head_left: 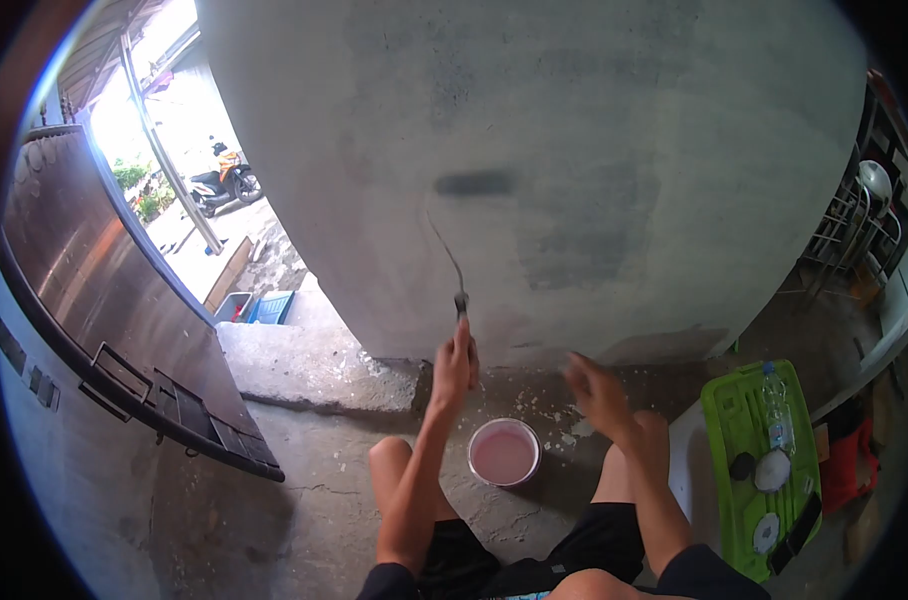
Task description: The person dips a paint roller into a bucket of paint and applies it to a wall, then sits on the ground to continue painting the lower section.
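Left hand: The left hand (pixel 455 368) is in the middle of the frame, held up in front of the wall (pixel 614 110). Its grip is clenched around the handle of a paint roller (pixel 474 184).
Paint roller: Its thin bent rod goes up from the fist. The dark roller part is a little above the middle of the frame and lies flat against the grey wall.
Right hand: The right hand (pixel 599 392) is just right of the middle, low by the foot of the wall. It is blurry. Its grip looks released, with loose fingers and nothing in it.
Bucket: A small round bucket (pixel 505 424) with pink liquid in it stands on the floor (pixel 314 480). It is in the lower middle, between the person's two bare knees.
Green tray: A bright green tray (pixel 731 425) lies at the lower right. A clear plastic bottle (pixel 777 410) lies in it, with some round white and dark things that are too small to tell.
Left side: A big brown metal gate (pixel 94 260) fills the left of the frame.
Far off: A motorbike (pixel 224 182) is parked outside in the sun at the upper left. A blue crate (pixel 272 306) sits below it, by the corner of the wall.
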Action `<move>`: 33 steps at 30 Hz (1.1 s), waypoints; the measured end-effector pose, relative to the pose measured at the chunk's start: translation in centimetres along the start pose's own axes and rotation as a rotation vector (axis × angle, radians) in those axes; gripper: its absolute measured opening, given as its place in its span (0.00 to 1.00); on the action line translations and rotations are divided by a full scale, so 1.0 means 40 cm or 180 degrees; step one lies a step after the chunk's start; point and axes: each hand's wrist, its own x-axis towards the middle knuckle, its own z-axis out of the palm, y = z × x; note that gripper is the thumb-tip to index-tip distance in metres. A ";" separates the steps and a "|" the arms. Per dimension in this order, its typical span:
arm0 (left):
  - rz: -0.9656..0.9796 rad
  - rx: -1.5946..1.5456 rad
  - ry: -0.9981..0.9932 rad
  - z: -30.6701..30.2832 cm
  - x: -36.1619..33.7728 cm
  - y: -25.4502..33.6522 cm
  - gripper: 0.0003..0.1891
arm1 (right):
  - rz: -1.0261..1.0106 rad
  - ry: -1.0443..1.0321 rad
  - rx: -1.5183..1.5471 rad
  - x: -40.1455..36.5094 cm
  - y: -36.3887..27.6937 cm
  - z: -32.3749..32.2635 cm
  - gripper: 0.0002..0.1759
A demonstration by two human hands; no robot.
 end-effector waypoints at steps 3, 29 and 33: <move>0.0344 0.0318 0.0059 0.017 0.053 0.141 0.30 | 0.0479 0.0302 -0.1210 -0.148 0.076 -0.106 0.18; 0.0577 0.0824 0.0376 0.075 0.185 0.005 0.32 | 0.1701 0.0680 -0.0954 -0.305 0.267 -0.115 0.16; 0.0211 0.0883 0.0390 0.045 0.145 -0.217 0.34 | 0.1752 0.0648 -0.0872 -0.309 0.263 -0.121 0.15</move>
